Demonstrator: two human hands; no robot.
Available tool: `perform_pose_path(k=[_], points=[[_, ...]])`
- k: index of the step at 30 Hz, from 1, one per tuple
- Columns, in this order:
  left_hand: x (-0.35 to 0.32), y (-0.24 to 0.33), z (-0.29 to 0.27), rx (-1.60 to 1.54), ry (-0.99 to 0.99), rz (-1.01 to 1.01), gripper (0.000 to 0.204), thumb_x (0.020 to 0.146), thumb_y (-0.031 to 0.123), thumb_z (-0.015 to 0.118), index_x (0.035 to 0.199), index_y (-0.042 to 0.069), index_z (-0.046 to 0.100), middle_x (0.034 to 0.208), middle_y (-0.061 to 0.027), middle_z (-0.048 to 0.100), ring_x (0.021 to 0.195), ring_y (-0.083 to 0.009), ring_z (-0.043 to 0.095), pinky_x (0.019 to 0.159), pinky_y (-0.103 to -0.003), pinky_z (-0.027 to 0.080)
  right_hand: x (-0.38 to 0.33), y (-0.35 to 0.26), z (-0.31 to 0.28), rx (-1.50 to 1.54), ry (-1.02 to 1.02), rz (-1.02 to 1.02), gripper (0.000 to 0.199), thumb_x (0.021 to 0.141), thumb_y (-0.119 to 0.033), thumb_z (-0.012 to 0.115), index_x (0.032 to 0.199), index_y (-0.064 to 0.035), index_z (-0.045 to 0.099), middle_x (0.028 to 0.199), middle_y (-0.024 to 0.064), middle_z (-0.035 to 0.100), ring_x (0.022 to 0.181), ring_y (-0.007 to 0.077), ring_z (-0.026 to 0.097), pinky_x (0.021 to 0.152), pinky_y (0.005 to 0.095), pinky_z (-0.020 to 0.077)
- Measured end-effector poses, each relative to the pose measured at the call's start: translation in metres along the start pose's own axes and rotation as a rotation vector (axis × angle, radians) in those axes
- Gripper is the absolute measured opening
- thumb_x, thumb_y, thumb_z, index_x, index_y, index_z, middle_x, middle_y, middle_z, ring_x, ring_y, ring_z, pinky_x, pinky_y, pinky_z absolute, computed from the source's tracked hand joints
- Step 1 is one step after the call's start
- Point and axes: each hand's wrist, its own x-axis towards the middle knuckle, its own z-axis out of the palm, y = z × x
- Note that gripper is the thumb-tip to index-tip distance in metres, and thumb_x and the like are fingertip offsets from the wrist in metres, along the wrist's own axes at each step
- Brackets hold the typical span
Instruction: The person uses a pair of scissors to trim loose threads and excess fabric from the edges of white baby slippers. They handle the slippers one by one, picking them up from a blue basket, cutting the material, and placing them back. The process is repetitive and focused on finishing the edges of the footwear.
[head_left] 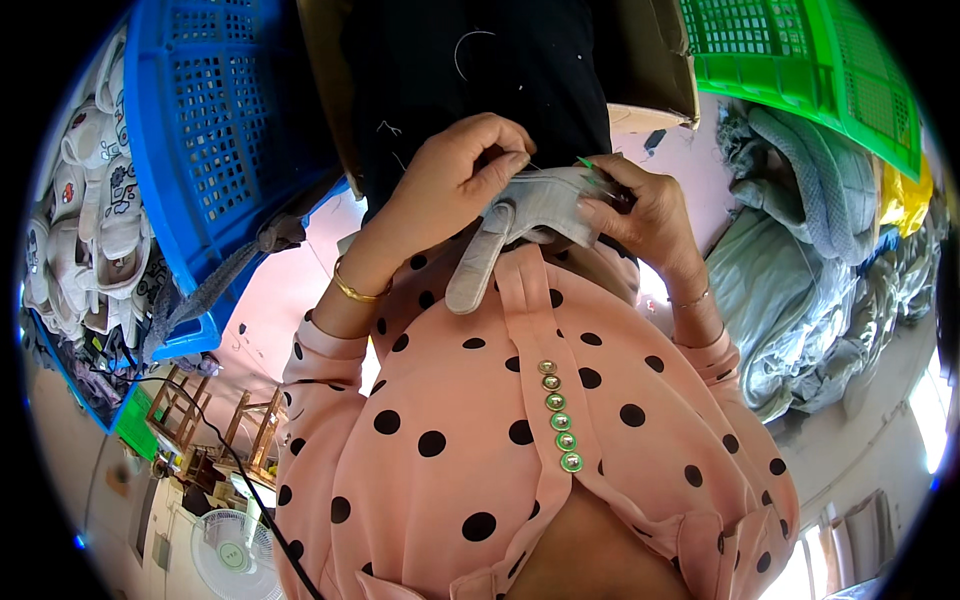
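A light grey fabric shoe upper (545, 195) with a rounded strap (480, 262) hangs in front of my lap, its strap pointing down to the left. My right hand (645, 215) grips its right side between thumb and fingers. A small green pointed thing (586, 164) sticks out by those fingers; its kind is unclear. My left hand (465, 175) is closed in a pinch at the upper left edge of the upper. A fine thread-like line shows near its fingertips, but what the pinch holds is too small to make out.
A blue plastic crate (215, 130) stands at the left, beside a pile of small fabric shoes (95, 190). Beyond my lap is a cardboard box (650, 60). At the right are a green crate (830, 75) and heaped grey cloth (790, 290). A fan (232, 553) and black cable (230, 440) are lower left.
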Motion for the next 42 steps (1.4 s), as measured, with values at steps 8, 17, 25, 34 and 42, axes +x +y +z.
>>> perform_pose_path(k=[8, 17, 25, 34, 42], points=[[0.004, 0.007, 0.011, -0.905, -0.104, -0.219, 0.018, 0.104, 0.021, 0.048, 0.094, 0.007, 0.051, 0.071, 0.0019, 0.047, 0.062, -0.0052, 0.035, 0.057, -0.019, 0.031, 0.006, 0.007, 0.01, 0.169, -0.039, -0.018, 0.044, 0.077, -0.027, 0.081, 0.113, -0.0047, 0.066, 0.084, 0.0127, 0.071, 0.071, 0.0221, 0.069, 0.069, 0.0288, 0.0549], [0.0, 0.003, 0.013, -0.646, 0.12, -0.072, 0.016, 0.098, 0.01, 0.058, 0.112, 0.005, 0.055, 0.077, 0.0034, 0.045, 0.068, -0.0066, 0.041, 0.066, -0.021, 0.039, 0.009, 0.014, 0.009, 0.206, -0.09, 0.034, 0.048, 0.076, -0.03, 0.082, 0.114, -0.0053, 0.066, 0.088, 0.0109, 0.071, 0.074, 0.0185, 0.068, 0.074, 0.027, 0.0548], [0.003, 0.001, 0.001, 0.072, -0.035, 0.11, 0.018, 0.081, 0.008, 0.075, 0.098, 0.009, 0.07, 0.085, -0.0012, 0.056, 0.086, -0.0161, 0.051, 0.081, -0.029, 0.044, 0.011, 0.012, 0.008, 0.262, -0.103, -0.008, 0.049, 0.076, -0.027, 0.083, 0.115, -0.0032, 0.066, 0.092, 0.0101, 0.072, 0.079, 0.0167, 0.068, 0.076, 0.027, 0.0548], [0.009, -0.006, 0.002, -0.033, -0.158, 0.038, 0.01, 0.09, 0.009, 0.066, 0.091, 0.003, 0.058, 0.091, -0.0047, 0.059, 0.085, -0.015, 0.052, 0.079, -0.026, 0.045, 0.012, 0.013, 0.006, 0.226, -0.131, -0.025, 0.048, 0.076, -0.029, 0.082, 0.113, -0.0037, 0.065, 0.092, 0.0109, 0.071, 0.08, 0.0183, 0.069, 0.077, 0.0273, 0.0547], [0.002, -0.006, 0.01, -0.289, -0.095, -0.11, 0.009, 0.097, 0.009, 0.058, 0.096, 0.004, 0.051, 0.09, -0.0046, 0.058, 0.084, -0.0117, 0.055, 0.079, -0.024, 0.046, 0.012, 0.011, 0.007, 0.251, -0.128, -0.003, 0.048, 0.076, -0.032, 0.082, 0.113, -0.0046, 0.065, 0.089, 0.0105, 0.071, 0.079, 0.0197, 0.07, 0.075, 0.0278, 0.0549]])
